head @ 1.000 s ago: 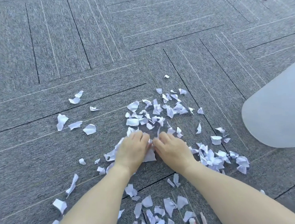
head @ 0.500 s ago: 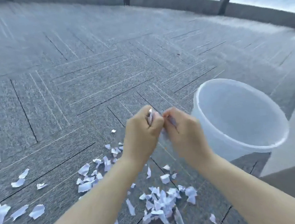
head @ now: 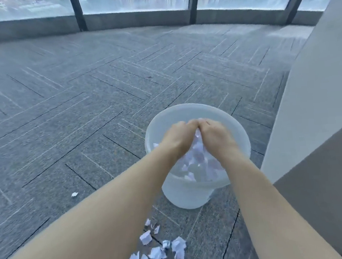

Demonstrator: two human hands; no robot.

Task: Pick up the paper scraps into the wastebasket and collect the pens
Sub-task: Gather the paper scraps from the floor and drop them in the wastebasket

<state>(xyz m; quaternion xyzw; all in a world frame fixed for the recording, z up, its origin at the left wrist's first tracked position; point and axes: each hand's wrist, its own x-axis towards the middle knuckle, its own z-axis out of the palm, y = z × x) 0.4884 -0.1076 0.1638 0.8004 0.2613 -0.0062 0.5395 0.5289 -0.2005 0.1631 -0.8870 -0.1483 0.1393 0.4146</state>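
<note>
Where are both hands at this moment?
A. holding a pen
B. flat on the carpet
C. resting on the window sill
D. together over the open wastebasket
D: the left hand and right hand meet above the translucent wastebasket, with paper scraps below them.

Premises appear to be an unfurnished high-rise office: grey carpet tiles point(head: 101, 94) throughout, floor-level window wall point(head: 134, 0) with dark mullions point(head: 77, 11) across the top of frame.

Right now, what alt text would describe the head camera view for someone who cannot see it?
Left hand and right hand meet over a translucent wastebasket, dropping white paper scraps in. More loose scraps litter the grey carpet nearby.
</note>
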